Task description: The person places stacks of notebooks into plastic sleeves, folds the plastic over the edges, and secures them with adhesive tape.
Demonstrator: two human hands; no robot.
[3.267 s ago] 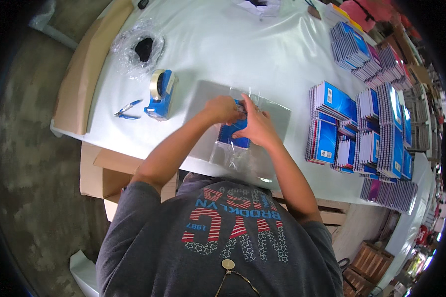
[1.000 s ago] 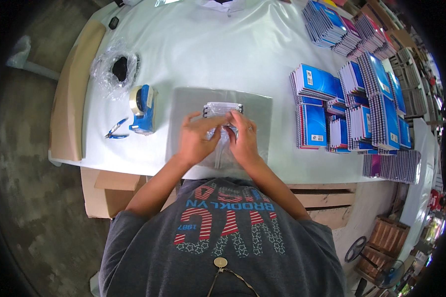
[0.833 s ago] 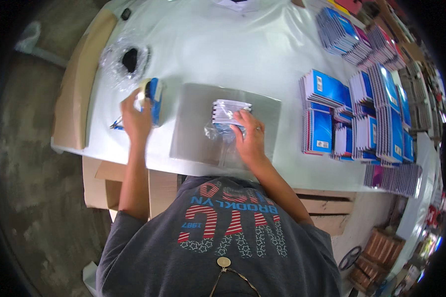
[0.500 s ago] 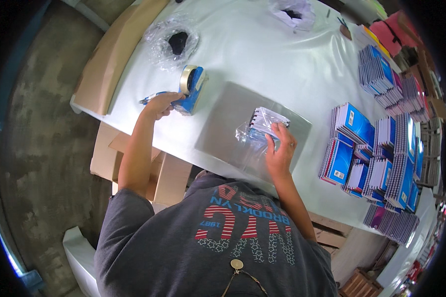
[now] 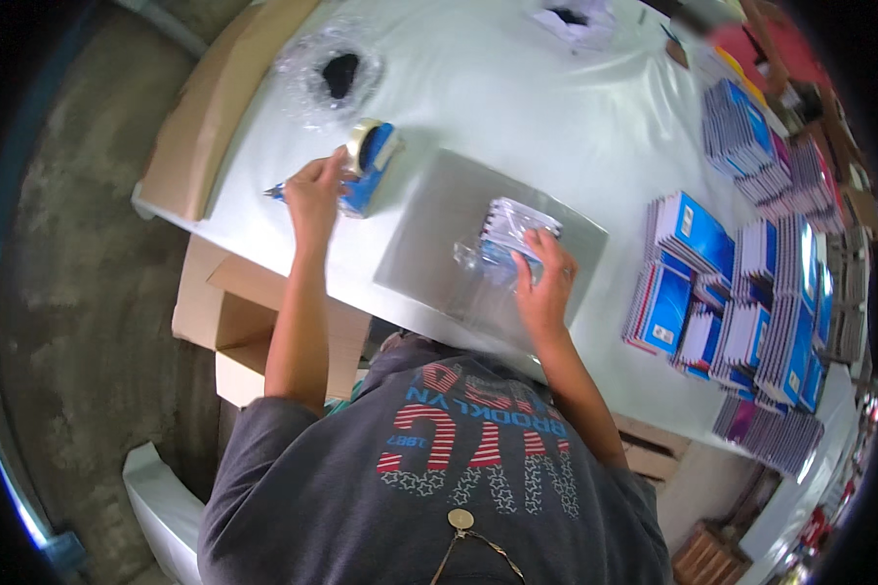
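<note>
A small stack of spiral notebooks point(image 5: 507, 224), partly covered by clear plastic wrap point(image 5: 470, 255), lies on a flat grey sheet point(image 5: 429, 234) in front of me. My right hand point(image 5: 548, 278) holds the stack from its right side, thumb and fingers on the plastic. To the left stands a blue tape dispenser point(image 5: 369, 185) with a roll of tape point(image 5: 361, 146) in it. My left hand point(image 5: 314, 195) is at the dispenser's left side, fingertips pinched together near the roll. Whether a strip of tape is between them, I cannot make out.
Stacks of blue spiral notebooks point(image 5: 698, 234) fill the table's right side. Crumpled clear plastic point(image 5: 298, 83) lies at the far left beside brown cardboard point(image 5: 210, 127). A pen-like blue tool point(image 5: 275, 192) is left of my hand. An open carton point(image 5: 254, 327) stands below the table edge.
My left hand has risen from the dispenser's front toward the tape roll, fingers now pinched. My right hand stays on the wrapped notebooks. The whole view has shifted slightly.
</note>
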